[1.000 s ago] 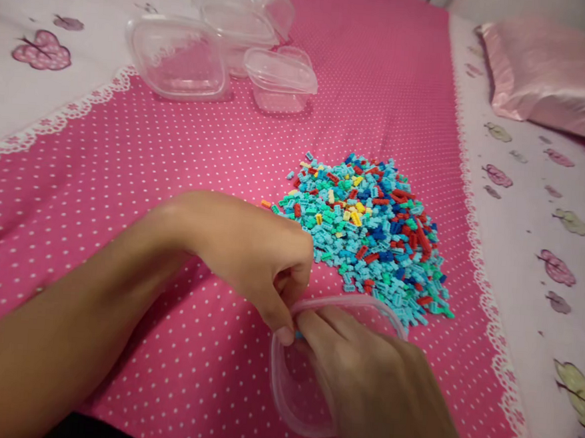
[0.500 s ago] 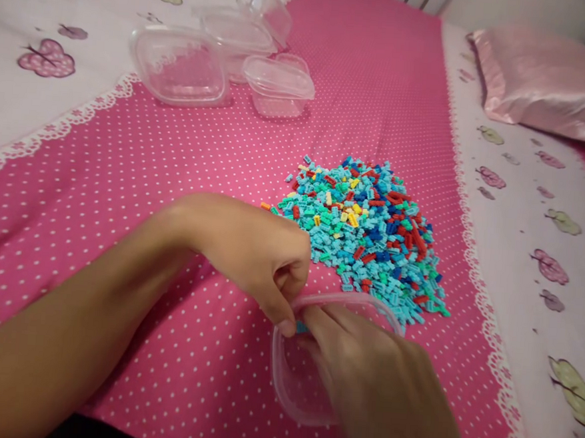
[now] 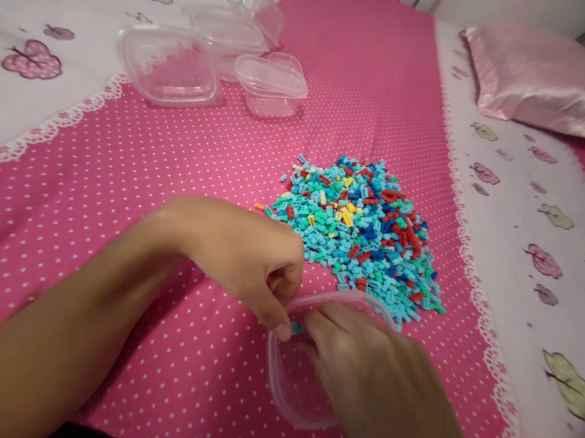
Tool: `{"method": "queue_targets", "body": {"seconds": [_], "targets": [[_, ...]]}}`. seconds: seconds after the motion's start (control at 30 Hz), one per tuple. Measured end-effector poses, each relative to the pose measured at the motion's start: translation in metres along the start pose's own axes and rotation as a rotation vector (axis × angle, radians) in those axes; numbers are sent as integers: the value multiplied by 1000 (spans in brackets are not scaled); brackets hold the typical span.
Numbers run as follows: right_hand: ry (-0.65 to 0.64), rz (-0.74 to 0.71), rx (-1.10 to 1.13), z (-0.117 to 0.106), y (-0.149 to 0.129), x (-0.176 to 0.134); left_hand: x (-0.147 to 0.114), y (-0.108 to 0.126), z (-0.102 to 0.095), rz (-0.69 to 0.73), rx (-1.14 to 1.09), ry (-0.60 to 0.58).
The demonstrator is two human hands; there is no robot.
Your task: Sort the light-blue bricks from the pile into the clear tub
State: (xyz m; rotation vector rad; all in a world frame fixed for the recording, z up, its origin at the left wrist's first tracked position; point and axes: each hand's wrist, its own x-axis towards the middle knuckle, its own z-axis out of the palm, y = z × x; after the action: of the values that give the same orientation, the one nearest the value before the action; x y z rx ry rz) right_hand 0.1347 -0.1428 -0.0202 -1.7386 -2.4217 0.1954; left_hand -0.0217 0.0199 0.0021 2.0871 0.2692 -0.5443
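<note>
In the head view, here's the left hand (image 3: 250, 253), coming in from the left with its wrist bent sharply, knuckles up, hand angled down to the rim of a clear container (image 3: 275, 381). Its fingers are curled in narrow, pinching that rim, the thumb laid over the edge right beside a light blue brick (image 3: 297, 328). And the right hand (image 3: 357, 357), reaching up from lower right, back of the hand uppermost, dips its fingers inside the container; they point down, tips hidden, so whether they're gripping anything I can't tell! The container sits on the pink dotted bedspread (image 3: 187, 365), just in front of a big pile of bricks (image 3: 356, 230), light blue, green, red, dark blue and yellow. Further back, more clear containers (image 3: 170, 67) cluster to the left, and a shiny pink pillow (image 3: 543, 76) lies at upper right.
</note>
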Motion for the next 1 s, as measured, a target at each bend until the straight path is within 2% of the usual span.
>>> {"method": "queue_targets", "body": {"seconds": [0.2,0.47,0.6,0.63,0.7,0.8,0.87,0.93,1.0], "targets": [[58,16,-49,2,-5,3,1,2,1,-4,10,8],[64,4,-62,3,-5,6,1,2,3,-17,2,39],[42,-28,-9,-8,3,-9,0,0,2,-11,-16,40],[23,-41,12,-14,7,-13,-1,-1,2,-4,-22,33],[90,-31,56,-26,19,-17,-1,-2,1,17,-38,16],[319,173,67,-38,47,-9,-1,-3,0,32,-58,-5],[430,306,82,-36,71,5,-1,-3,0,18,-59,-5],[455,305,130,-27,94,18,-1,-3,0,-2,-57,-5],[388,221,107,-16,111,28,-1,-2,0,-10,-55,-11]]}}
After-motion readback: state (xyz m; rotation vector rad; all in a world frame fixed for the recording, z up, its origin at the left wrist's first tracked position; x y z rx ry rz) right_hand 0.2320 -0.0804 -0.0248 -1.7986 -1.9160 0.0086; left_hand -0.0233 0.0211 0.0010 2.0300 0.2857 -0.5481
